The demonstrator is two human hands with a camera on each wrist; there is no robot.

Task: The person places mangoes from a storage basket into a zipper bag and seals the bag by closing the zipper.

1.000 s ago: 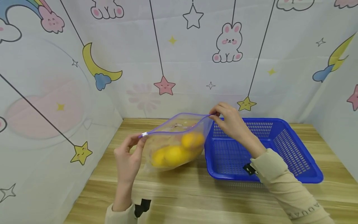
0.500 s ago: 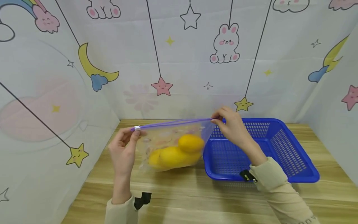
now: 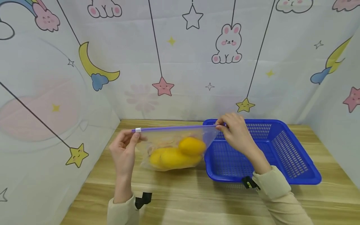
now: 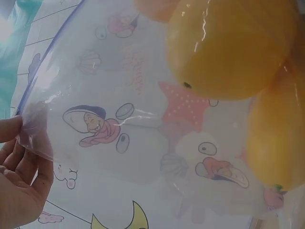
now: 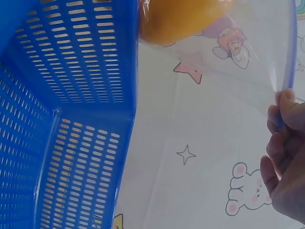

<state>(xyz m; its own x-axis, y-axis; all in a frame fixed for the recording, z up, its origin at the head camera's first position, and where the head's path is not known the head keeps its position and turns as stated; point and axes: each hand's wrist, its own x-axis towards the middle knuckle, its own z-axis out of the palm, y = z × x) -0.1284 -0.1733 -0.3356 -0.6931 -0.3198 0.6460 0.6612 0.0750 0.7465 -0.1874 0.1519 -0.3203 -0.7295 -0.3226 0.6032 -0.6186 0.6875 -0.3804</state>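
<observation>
Head view: left hand (image 3: 123,151) and right hand (image 3: 236,132) pinch opposite top corners of a clear plastic, purple-topped bag (image 3: 157,140) holding yellow oval fruits (image 3: 192,146), left of a blue slotted plastic basket (image 3: 291,153). Left wrist view: pink starfish print (image 4: 183,107) shows. Right wrist view: fingertips grip the bag's corner.

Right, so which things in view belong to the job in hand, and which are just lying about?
In the job:
zip bag
white slider
yellow fruit inside the bag
left fingers and right fingers, pinching the bag's top corners

Apparently just around:
blue basket, in neither hand
wood-grained table
cartoon-printed cloth behind
</observation>
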